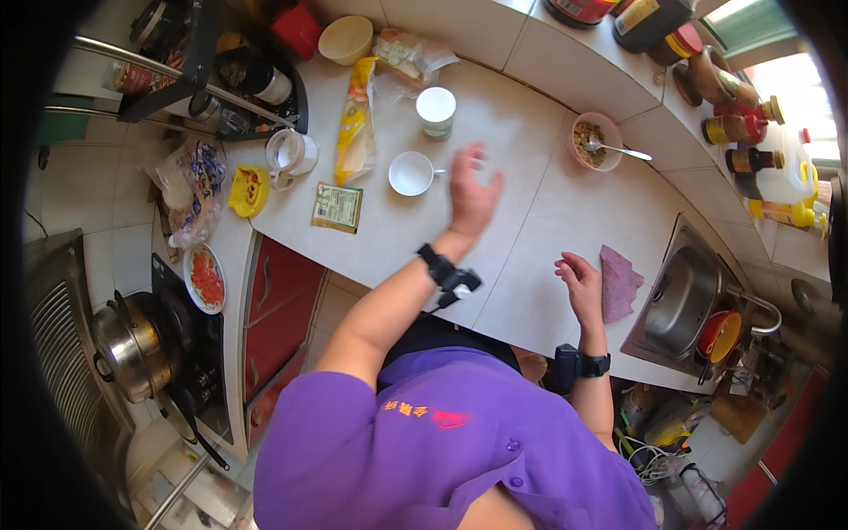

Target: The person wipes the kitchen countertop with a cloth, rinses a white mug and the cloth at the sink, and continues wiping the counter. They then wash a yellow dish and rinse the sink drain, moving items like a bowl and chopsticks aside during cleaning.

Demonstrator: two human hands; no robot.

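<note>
My left hand (473,192) is over the counter with fingers spread and nothing in it, just right of the handle of a white cup (411,173). The cup stands upright and looks empty. Behind it is a tub with a white lid (436,106). Further left lie a yellow plastic package (356,126) and a flat printed sachet (336,207). Nearer the sink, my right hand (580,281) holds nothing, its fingers loosely bent and apart, beside a folded purple cloth (619,283). Whether the hand touches the cloth I cannot tell.
A pink bowl (574,142) of crumbly food with a spoon stands at the back. On the right is a steel sink (686,291). A lidded glass jar (291,154) and a yellow dish (249,192) are left; a plate of chopped red food (207,278) sits by the stove with a steel pot (132,344).
</note>
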